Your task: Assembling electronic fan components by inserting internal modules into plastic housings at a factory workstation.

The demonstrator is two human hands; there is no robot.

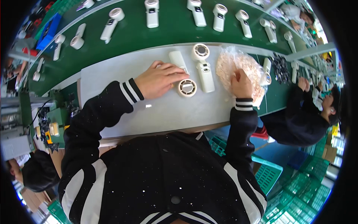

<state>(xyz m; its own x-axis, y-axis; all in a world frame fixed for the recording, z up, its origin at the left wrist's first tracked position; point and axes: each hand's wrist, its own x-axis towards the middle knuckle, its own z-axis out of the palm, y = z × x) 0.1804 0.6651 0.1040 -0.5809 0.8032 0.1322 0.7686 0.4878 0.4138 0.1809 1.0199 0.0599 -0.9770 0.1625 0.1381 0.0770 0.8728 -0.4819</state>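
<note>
My left hand (160,79) lies over a white handheld fan, its fingertips at the neck between the round head (187,87) and the handle (178,60). The fan lies with its head toward me; my hand hides part of it. Just right of it lies a second white handheld fan (206,76), round head away from me. My right hand (241,84) is at a clear plastic bag (228,65) full of small beige pieces. Its fingers are curled together, and whatever is between them is hidden.
A grey work mat (123,112) covers the bench before me. Several white handheld fans (152,15) line the green belt (171,35) beyond it. Black small parts (280,69) are heaped right of the bag. A co-worker (309,115) sits at right; a green crate (268,173) stands below.
</note>
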